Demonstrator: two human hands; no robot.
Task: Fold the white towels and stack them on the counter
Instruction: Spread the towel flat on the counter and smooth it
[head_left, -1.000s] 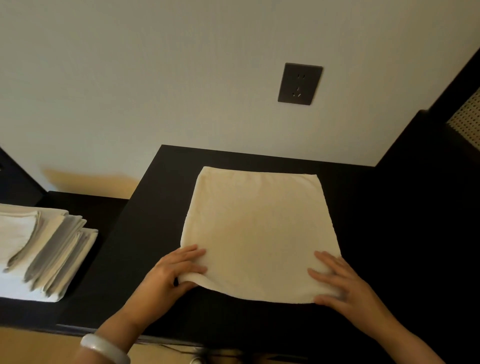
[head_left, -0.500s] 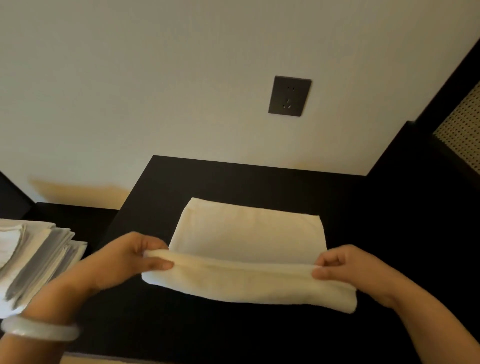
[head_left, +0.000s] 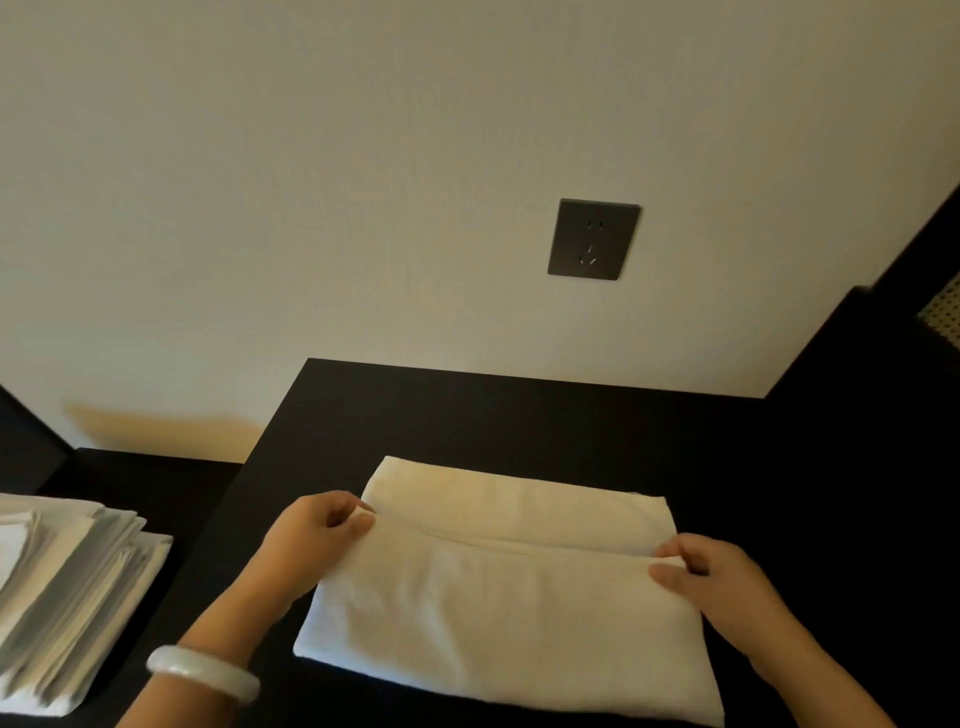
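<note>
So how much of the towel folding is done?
Done: a pile of folded towels sits at the left. In hand: one towel lies on the dark counter, half folded, with the left hand and right hand pinching the corners of its top layer. Left: finish that fold and add it to the pile. Whether more unfolded towels wait is out of view.

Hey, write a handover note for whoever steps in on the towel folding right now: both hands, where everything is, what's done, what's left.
Left hand: pinches the left end of the towel at its folded-over edge.
Right hand: pinches the right end of the same edge.
Towel: on the dark counter, near half laid over the far half, a strip of the far half uncovered.
Stack of folded towels: on the dark surface to the left.
Done: this fold is nearly closed.
Left: line up the edges, probably fold again, then add it to the stack.
</note>
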